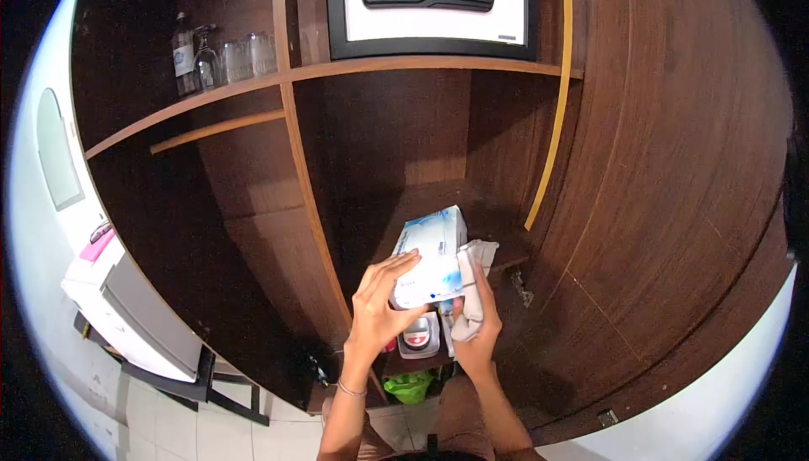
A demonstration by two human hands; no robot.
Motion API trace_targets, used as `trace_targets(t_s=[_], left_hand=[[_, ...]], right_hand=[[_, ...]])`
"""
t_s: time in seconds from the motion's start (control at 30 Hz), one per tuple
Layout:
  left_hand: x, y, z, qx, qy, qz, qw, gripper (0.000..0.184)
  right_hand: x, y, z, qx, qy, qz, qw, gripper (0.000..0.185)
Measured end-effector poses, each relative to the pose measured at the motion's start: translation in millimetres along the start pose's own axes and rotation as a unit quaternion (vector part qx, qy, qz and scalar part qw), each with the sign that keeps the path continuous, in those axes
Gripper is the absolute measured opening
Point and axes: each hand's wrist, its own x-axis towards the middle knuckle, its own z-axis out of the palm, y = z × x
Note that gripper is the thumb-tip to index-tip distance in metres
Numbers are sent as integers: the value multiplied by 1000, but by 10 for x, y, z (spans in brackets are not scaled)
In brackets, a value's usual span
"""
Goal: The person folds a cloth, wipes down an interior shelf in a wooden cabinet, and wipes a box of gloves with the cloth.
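Note:
A white and light-blue cardboard box [431,250] is held tilted in front of the middle compartment of a dark wooden cabinet. My left hand [377,305] grips the box's near left side, fingers over its top face and thumb near its lower edge. In my right hand [480,335] is a pale folded cloth [478,288], pressed along the right side of the box. The fingers of that hand are partly hidden by the cloth. Below the box, between my wrists, a white container [419,339] with a red and dark item in it sits on a lower shelf.
A safe [434,27] with a keypad stands on the shelf above. Upper left are a bottle [184,56] and several glasses [249,56]. A wooden divider [308,183] runs left of my hands; a yellow strip [556,124] hangs right. A green bag [409,387] lies low down.

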Motion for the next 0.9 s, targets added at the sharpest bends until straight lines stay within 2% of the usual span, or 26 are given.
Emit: trace_targets(t_s=[0.13,0.33,0.4,0.53,0.77,0.9], left_hand=[[-17,-12,-15,2,7,-4,1000,72],[-34,-38,-37,-3,19,-14,1000,69],[-40,-49,-42,-3,23,-17,1000,68],[-57,-63,-56,-3,28,-34,999,68],[-109,-101,-87,-9,39,-48,998,68],[-100,-88,-93,-7,34,-41,999,67]], right_hand=[[119,93,23,-8,-11,-24,1000,69],[138,53,19,-2,-24,-1,1000,70],[107,21,-8,-39,-34,-42,998,69],[227,17,9,-28,-47,-71,996,68],[297,33,22,-42,-63,-32,997,65],[229,31,-17,-57,-64,-44,995,63]])
